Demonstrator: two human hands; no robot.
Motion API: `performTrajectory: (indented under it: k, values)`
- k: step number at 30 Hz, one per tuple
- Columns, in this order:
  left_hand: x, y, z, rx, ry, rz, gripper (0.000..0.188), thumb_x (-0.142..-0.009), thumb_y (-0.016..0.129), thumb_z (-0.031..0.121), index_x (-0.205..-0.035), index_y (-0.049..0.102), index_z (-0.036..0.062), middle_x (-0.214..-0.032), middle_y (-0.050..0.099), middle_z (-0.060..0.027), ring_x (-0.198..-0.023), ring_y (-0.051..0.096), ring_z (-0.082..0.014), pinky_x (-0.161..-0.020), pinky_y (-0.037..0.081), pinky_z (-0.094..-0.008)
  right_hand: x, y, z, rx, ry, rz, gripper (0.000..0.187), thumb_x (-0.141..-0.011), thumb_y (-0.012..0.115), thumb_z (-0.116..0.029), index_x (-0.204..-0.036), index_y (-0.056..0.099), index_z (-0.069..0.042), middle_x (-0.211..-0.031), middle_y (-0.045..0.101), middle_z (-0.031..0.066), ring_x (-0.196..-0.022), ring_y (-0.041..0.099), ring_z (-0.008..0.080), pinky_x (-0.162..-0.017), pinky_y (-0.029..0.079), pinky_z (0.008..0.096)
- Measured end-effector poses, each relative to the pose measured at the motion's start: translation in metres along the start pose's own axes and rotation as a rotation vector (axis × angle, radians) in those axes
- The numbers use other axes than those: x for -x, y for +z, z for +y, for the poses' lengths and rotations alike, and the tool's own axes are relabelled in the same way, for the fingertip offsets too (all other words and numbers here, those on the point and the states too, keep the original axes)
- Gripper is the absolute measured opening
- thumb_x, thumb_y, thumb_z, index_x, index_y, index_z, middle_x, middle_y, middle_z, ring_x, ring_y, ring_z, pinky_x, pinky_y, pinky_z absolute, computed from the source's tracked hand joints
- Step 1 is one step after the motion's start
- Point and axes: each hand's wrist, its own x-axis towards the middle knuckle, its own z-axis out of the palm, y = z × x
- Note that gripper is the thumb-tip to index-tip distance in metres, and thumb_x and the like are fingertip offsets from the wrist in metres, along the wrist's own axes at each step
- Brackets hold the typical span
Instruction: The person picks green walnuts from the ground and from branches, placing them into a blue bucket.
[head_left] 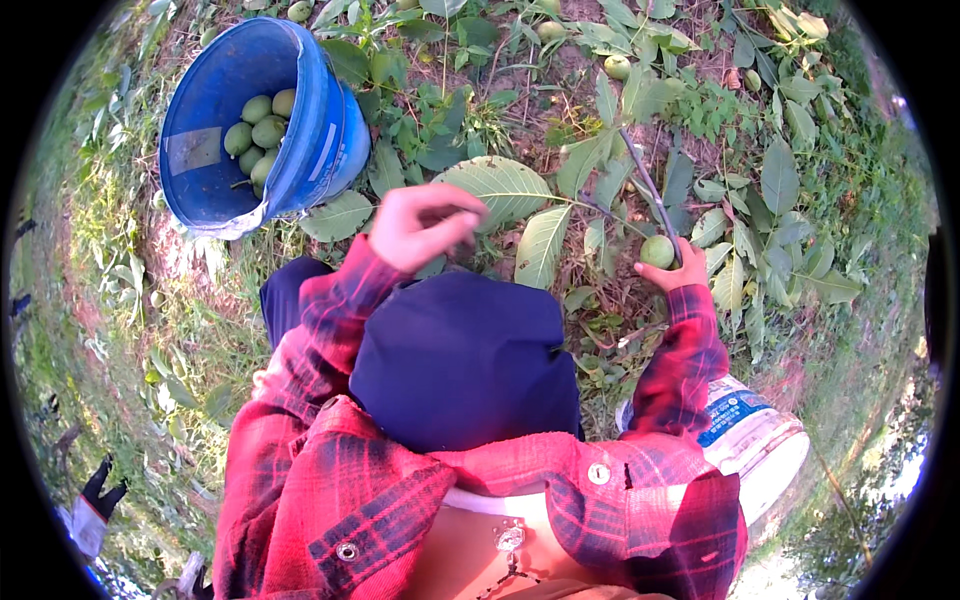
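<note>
My right hand [683, 268] is closed round the lower end of a leafy branch [650, 180]. A round green walnut in its husk [657, 252] sits against the thumb and fingers of that hand. My left hand [425, 225] hangs above my knee with its fingers bent and a gap between them and the thumb. Nothing shows in it. Large green leaves [505, 190] of the branch spread just beyond its fingertips. Up at the left, a blue bucket [330, 150] leans toward me with several green walnuts [268, 132] inside.
A white bucket with a blue label [765, 440] lies beside my right arm. Loose green walnuts [617, 67] are scattered among the weeds farther off. Cut leafy twigs [780, 240] cover the ground at the right. My dark-blue trouser knee [460, 350] rises in the middle.
</note>
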Motion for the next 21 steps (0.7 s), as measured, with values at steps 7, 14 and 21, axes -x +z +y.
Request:
performTrajectory:
  k: [7,14,21]
  values:
    - [-0.052,0.049,-0.023,0.476,-0.355,-0.560,0.043,-0.078,0.047,0.032,-0.108,0.041,0.0025,-0.097,0.051,-0.0109,-0.086,0.052,-0.0193,-0.068,0.045,-0.0315,0.030,-0.027,-0.029,-0.359,-0.132,0.058,0.064,-0.046,0.075,-0.026,-0.102,0.048,-0.008,-0.098,0.042,0.0170,-0.089,0.047,0.0259,-0.078,0.040,0.0347]
    - [-0.044,0.031,-0.036,0.804,-0.204,-0.251,0.049,-0.075,0.047,0.033,-0.116,0.032,0.0086,-0.104,0.046,-0.0123,-0.091,0.050,-0.0246,-0.076,0.042,-0.0361,0.023,0.030,-0.170,-0.420,-0.690,-0.242,0.066,-0.056,0.067,-0.009,-0.114,0.036,-0.011,-0.118,0.025,0.0219,-0.109,0.031,0.0348,-0.089,0.031,0.0353]
    - [-0.009,-0.021,-0.025,0.831,-0.187,-0.258,0.064,-0.069,0.052,0.025,-0.123,0.020,0.0141,-0.108,0.040,-0.0155,-0.078,0.054,-0.0273,-0.049,0.048,-0.0276,0.004,-0.002,-0.204,-0.720,-0.561,-0.774,0.047,-0.072,0.044,0.001,-0.117,0.035,-0.007,-0.108,0.042,0.0114,-0.072,0.055,0.0184,-0.056,0.046,0.0239]
